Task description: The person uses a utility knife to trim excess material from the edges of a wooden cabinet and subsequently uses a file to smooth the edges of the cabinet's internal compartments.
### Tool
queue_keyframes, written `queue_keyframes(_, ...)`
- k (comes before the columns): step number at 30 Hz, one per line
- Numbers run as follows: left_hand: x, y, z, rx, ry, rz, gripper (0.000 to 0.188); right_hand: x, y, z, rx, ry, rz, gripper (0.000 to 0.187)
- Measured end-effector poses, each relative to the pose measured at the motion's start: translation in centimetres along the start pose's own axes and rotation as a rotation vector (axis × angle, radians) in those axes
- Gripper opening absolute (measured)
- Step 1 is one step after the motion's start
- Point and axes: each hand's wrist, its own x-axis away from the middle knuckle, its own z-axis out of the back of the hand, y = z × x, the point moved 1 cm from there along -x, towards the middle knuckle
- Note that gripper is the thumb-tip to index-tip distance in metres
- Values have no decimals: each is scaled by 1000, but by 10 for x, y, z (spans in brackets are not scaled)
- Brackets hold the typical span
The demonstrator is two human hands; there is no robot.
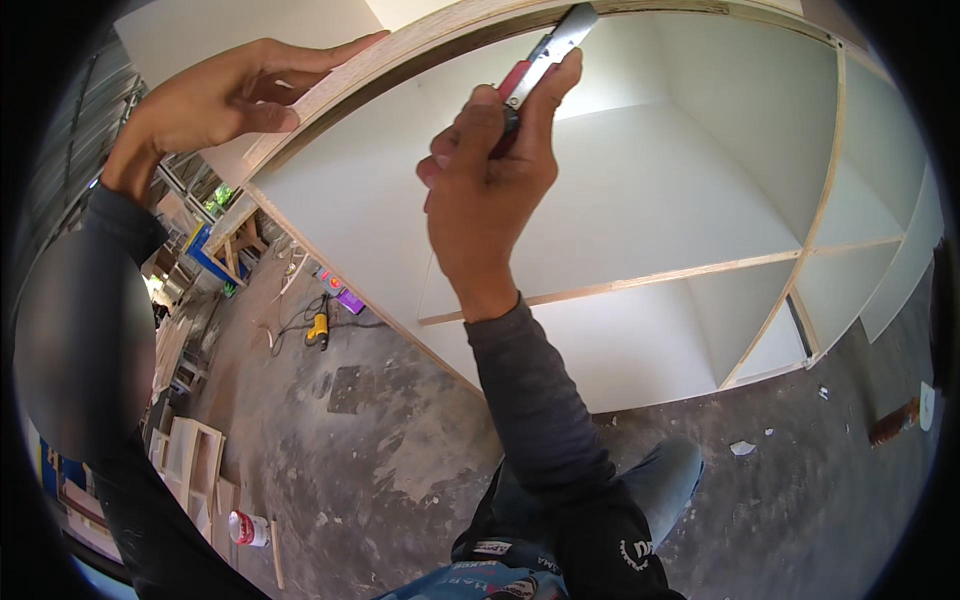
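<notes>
My right hand (490, 190) grips a red utility knife (514, 82) with its metal blade extended up to the right. The blade tip meets the inner side of the top front edge of a white cabinet (590, 180). Its raw wooden edge strip (420, 40) curves across the upper part of the head view. Farther left, my left hand (225, 95) lies over the cabinet's top left corner, thumb at the front edge and fingers stretched along the top. Nothing shows in that hand.
A yellow power drill (318, 330) with a dark cable lies on the grey floor, near a purple box (350, 301). At lower left stand a white and red bucket (248, 529) and a wooden frame (195, 462). Another bottle-like brown object (893, 425) lies at right.
</notes>
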Motion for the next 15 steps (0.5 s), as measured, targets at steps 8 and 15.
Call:
queue_keyframes(8,4,-3,-1,-64,226,238,46,24,31,-21,172,21,80,71)
queue_keyframes(15,3,-12,1,-60,205,189,45,65,43,-51,246,-16,157,68)
